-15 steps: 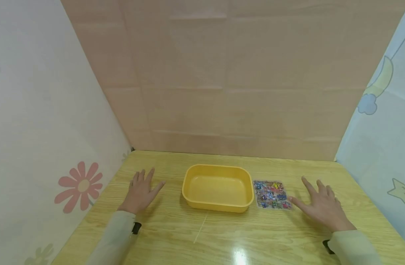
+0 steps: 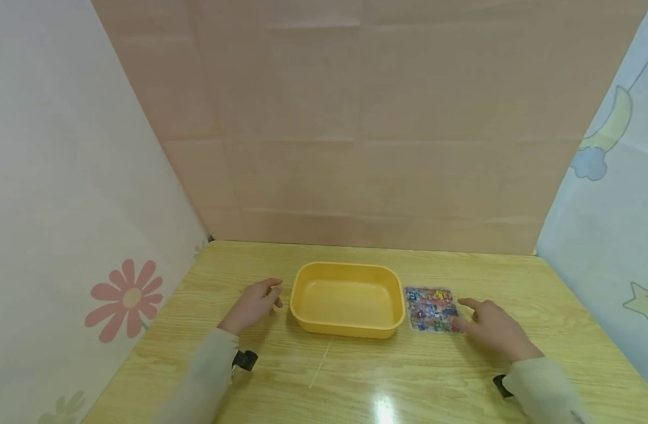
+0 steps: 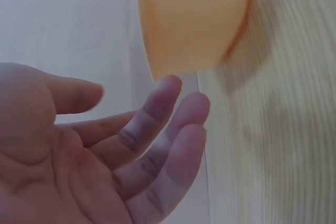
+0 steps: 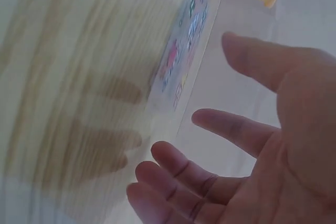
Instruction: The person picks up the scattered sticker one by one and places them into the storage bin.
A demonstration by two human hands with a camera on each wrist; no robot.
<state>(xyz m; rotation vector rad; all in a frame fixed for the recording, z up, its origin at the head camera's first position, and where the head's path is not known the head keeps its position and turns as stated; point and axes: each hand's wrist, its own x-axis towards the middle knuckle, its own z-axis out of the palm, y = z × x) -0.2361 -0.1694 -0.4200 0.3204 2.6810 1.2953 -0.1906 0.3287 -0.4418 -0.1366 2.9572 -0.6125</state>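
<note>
A yellow rectangular tub (image 2: 347, 330) stands on the table in the head view, with nothing inside it. Just left of it is my left hand (image 2: 252, 306), fingers loosely bent and holding nothing; the left wrist view shows its fingertips close to the tub's wall (image 3: 194, 19). Beside the tub's right side lies a flat, clear-edged square packet (image 2: 432, 309) covered in small multicoloured figures; what it contains cannot be made out. My right hand (image 2: 496, 330) hovers at the packet's right edge, thumb and index finger apart. In the right wrist view the packet (image 4: 184, 45) lies beyond the fingertips.
The light wood table (image 2: 281, 383) carries a thin pale line in front of the tub. A brown papered wall (image 2: 356, 147) rises behind it. Pale printed panels (image 2: 53, 206) flank the left and right sides. Dark bands (image 2: 244, 360) are on both wrists.
My left hand has moved right towards the tub, its spread fingers now bent. The right hand has shifted slightly left towards the packet, its fingers bending too. Tub and packet stay in place.
</note>
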